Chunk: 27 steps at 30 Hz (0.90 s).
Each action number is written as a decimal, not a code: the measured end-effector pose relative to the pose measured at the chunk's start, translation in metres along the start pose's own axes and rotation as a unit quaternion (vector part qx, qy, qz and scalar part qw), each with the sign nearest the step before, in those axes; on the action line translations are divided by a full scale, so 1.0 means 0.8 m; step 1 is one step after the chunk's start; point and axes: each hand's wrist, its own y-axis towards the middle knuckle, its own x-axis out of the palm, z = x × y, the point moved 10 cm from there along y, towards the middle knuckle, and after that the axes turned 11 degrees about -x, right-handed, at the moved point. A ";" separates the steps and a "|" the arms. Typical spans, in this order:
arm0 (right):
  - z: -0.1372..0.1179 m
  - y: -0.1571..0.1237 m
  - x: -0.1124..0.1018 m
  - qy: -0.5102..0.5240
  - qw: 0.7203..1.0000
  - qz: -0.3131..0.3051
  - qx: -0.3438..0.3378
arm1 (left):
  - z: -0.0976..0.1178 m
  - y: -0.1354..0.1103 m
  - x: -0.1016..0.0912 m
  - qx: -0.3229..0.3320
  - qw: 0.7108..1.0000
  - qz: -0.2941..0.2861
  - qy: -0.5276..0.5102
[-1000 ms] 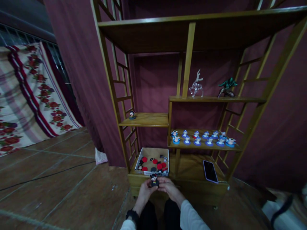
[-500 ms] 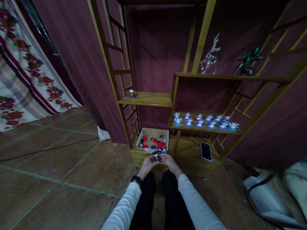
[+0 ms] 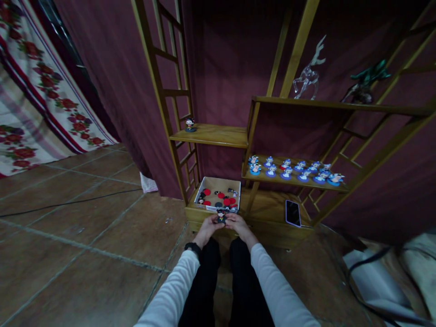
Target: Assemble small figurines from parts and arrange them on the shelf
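A small black-haired figurine (image 3: 221,216) on a dark base is held upright between my two hands, just in front of a shallow box. My left hand (image 3: 208,227) grips its left side, fingers closed on the base. My right hand (image 3: 239,224) pinches it from the right. Behind them the white-edged cardboard box (image 3: 218,184) holds several red and black discs and small figure parts. A similar figurine (image 3: 190,125) stands at the left end of the small upper shelf (image 3: 218,135).
Several blue-and-white figurines (image 3: 286,172) stand in two rows on the right shelf. A phone (image 3: 293,213) lies on the bottom board. Above are a clear deer ornament (image 3: 309,75) and a green ornament (image 3: 366,84). A cable (image 3: 85,209) crosses the tiled floor at left.
The view has shifted slightly, moving the shelves in frame. Both hands keep hold of the figurine in front of the box, nearly still.
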 end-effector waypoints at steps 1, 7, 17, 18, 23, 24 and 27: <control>0.001 0.001 0.000 -0.002 1.000 -0.002 -0.002 | 0.000 0.000 0.000 0.001 1.000 0.002 -0.001; 0.003 0.003 -0.002 -0.014 1.000 -0.005 0.000 | 0.005 0.001 -0.005 0.020 0.999 0.043 -0.015; -0.003 0.005 -0.019 -0.079 0.994 0.069 0.004 | 0.020 -0.009 -0.043 0.086 0.980 0.180 0.024; -0.005 0.005 -0.021 -0.084 0.994 0.073 0.005 | 0.021 -0.010 -0.046 0.091 0.978 0.185 0.030; -0.015 -0.002 -0.023 -0.080 0.993 0.083 0.003 | 0.028 -0.020 -0.050 0.083 0.973 0.210 0.056; -0.017 -0.003 -0.022 -0.080 0.993 0.082 0.001 | 0.029 -0.022 -0.050 0.082 0.970 0.219 0.066; -0.022 -0.006 -0.018 -0.087 0.994 0.070 -0.010 | 0.027 -0.022 -0.045 0.067 0.970 0.217 0.086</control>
